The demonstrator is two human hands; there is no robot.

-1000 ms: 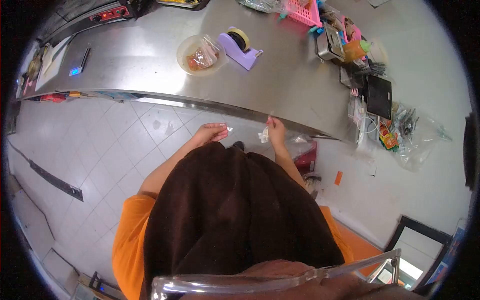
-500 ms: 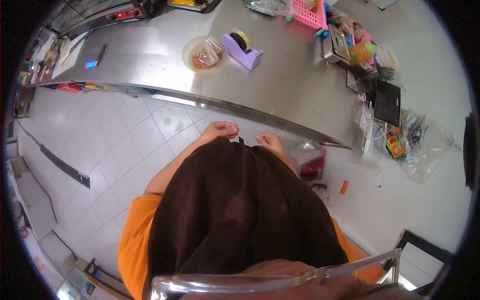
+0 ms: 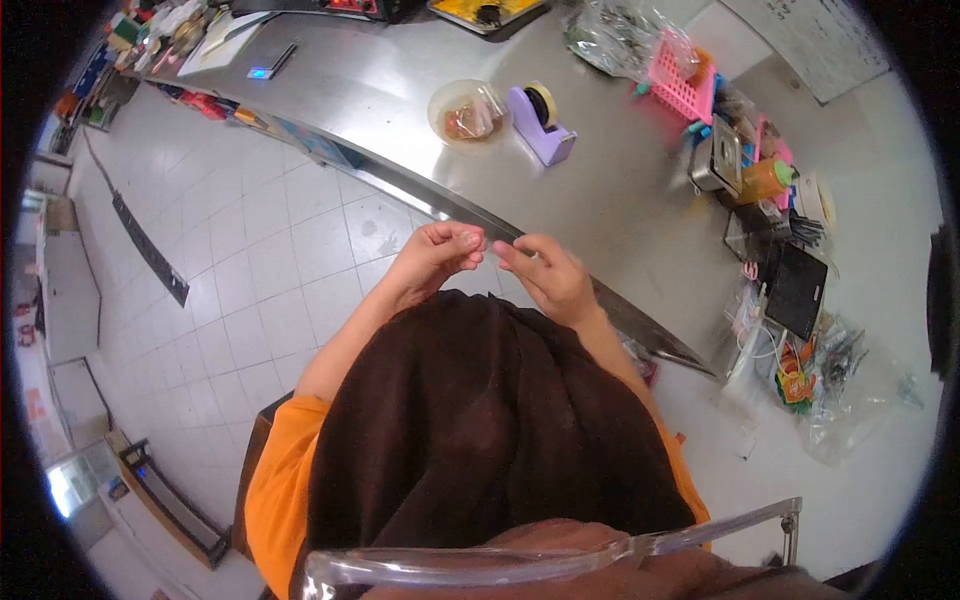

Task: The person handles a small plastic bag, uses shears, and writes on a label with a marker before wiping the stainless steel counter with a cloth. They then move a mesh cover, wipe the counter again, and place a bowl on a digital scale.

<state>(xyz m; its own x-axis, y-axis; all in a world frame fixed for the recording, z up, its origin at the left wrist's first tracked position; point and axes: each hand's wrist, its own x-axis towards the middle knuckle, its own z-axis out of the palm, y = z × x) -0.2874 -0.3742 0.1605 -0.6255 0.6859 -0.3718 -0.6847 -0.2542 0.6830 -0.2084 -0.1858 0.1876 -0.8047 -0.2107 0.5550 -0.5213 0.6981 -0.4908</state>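
My left hand (image 3: 437, 258) is raised in front of the dark brown apron (image 3: 490, 400), its thumb pressed to its curled fingers. My right hand (image 3: 552, 280) faces it at close range, fingers bent and tips drawn together. A faint clear bit seems to show between the fingertips, too small to name. Past the hands, on the steel counter (image 3: 400, 120), stands a round translucent bowl (image 3: 440, 98) with a clear bag of reddish-brown food (image 3: 472, 118) in it. Right beside it is a lilac tape dispenser (image 3: 545, 135) with a tape roll.
The counter's front edge (image 3: 480, 222) runs just beyond my hands. Along its right side are a pink basket (image 3: 683, 85), a steel box (image 3: 716, 160), a sauce bottle (image 3: 765, 180) and a black tablet (image 3: 797, 290). A small device with a blue light (image 3: 268, 70) lies far left.
Both hands have risen from the apron's top edge and come closer together. The head view has shifted, so the counter and its items appear farther right.
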